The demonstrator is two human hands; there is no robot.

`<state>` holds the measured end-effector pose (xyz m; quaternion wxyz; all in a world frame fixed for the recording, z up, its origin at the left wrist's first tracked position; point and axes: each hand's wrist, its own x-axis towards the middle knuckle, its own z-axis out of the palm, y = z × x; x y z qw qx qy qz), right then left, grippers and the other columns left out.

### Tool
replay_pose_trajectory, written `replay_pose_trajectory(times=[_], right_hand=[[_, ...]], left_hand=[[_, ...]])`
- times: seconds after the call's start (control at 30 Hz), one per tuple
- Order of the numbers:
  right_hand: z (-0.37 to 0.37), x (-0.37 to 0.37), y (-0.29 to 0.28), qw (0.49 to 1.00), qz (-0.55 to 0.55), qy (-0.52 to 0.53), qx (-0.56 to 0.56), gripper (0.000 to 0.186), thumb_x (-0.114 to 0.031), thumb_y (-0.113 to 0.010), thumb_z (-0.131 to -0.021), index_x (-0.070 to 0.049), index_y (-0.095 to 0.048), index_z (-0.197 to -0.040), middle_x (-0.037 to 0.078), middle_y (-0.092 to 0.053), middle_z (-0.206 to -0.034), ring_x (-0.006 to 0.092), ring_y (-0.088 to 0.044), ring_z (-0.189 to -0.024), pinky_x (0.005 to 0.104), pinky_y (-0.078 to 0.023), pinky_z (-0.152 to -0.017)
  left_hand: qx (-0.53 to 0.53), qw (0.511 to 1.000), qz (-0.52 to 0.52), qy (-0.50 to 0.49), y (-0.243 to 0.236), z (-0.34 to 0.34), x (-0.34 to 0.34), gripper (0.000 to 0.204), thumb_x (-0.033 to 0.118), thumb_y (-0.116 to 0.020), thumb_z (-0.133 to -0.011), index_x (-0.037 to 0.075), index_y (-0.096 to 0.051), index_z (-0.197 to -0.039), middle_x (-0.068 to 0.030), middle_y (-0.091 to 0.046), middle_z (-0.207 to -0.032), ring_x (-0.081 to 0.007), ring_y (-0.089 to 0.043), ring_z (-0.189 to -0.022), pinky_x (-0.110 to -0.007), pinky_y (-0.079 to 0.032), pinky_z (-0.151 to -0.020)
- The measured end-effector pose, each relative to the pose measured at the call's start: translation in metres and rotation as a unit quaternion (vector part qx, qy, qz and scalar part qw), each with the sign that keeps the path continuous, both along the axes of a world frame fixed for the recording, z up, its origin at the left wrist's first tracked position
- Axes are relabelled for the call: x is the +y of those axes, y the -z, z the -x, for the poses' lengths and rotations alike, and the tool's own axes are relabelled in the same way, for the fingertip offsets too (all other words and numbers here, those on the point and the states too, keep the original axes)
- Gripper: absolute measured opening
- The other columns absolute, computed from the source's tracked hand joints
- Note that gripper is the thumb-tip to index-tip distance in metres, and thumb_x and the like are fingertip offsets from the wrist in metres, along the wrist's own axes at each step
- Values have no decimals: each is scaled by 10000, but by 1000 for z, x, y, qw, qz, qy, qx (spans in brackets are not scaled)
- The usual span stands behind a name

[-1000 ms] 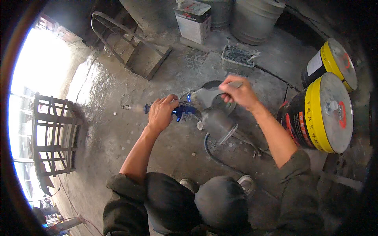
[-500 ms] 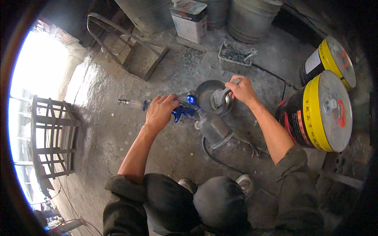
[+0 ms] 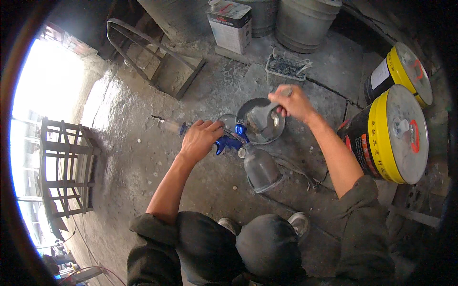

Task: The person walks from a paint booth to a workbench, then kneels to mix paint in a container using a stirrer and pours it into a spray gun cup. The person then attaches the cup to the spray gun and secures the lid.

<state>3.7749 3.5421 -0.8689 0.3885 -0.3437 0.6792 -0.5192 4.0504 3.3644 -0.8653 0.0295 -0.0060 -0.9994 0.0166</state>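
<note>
My left hand [image 3: 202,140] is wrapped round a blue spray gun [image 3: 229,143], its grip end pointing left. Attached to the gun is a grey, cloudy cup [image 3: 261,168], lying tilted toward my knees. My right hand [image 3: 296,103] grips a paintbrush [image 3: 271,110] by its handle; motion blurs the brush, and its bristle end is over a round pan [image 3: 280,135]. Some liquid or wet residue shows in the pan, which sits on the floor right by the gun's head.
Two black-and-yellow drums [image 3: 403,136] stand at the right. Behind the pan are a small tub of dark matter [image 3: 285,76], a rectangular can [image 3: 230,35] and a grey bucket [image 3: 306,26]. A hose [image 3: 286,206] crosses the floor. A wooden rack [image 3: 67,164] stands left, a metal-handled tray [image 3: 176,74] farther back.
The spray gun and its cup have shifted slightly right and toward me, with my left hand still on it. My right hand has moved the brush up and away a little.
</note>
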Motion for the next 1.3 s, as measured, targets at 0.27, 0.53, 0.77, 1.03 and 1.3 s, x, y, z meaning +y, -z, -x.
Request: replay_pose_trajectory(times=[0.27, 0.53, 0.77, 1.03, 1.3], right_hand=[[-3, -46, -6, 996, -39, 56, 63, 260, -237, -684, -809, 2, -651, -712, 106, -638, -573, 153, -580, -419, 306, -440, -409], [21, 16, 61, 988, -67, 129, 52, 352, -353, -707, -863, -4, -673, -835, 160, -674, -667, 246, -648, -535, 381, -520, -551], [-40, 45, 82, 978, -52, 99, 178, 248, -287, -745, -853, -74, -675, -958, 104, -712, -886, 259, -689, -841, 349, -506, -772], [-26, 31, 68, 947, 60, 273, -162, 199, -197, -692, -859, -6, -641, -838, 130, -645, -637, 151, -558, -439, 277, -383, -386], [-26, 17, 52, 871, 34, 380, -310, 220, -193, -692, -814, 12, -613, -820, 139, -617, -593, 152, -518, -411, 274, -339, -365]], left_hand=[[1, 1000, 2, 19, -6, 13, 5, 164, 87, -603, -779, 137, -655, -926, 1, -648, -1178, -196, -624, -1010, -352, -452, -870], [55, 972, -204, -105, 17, -7, -9, 277, 8, -694, -657, 69, -661, -926, -21, -688, -1190, -267, -655, -999, -377, -473, -837], [54, 842, -465, -267, 50, -10, -11, 133, 112, -738, -833, 33, -660, -905, -37, -653, -706, -123, -600, -628, -300, -449, -568], [50, 787, -509, -346, 45, -2, 1, 296, 275, -739, -886, -13, -691, -840, -22, -615, -624, -97, -568, -544, -280, -431, -513], [44, 711, -601, -361, 46, 5, 6, 557, 485, -549, -987, -35, -663, -823, -95, -661, -646, -147, -580, -448, -277, -419, -412]])
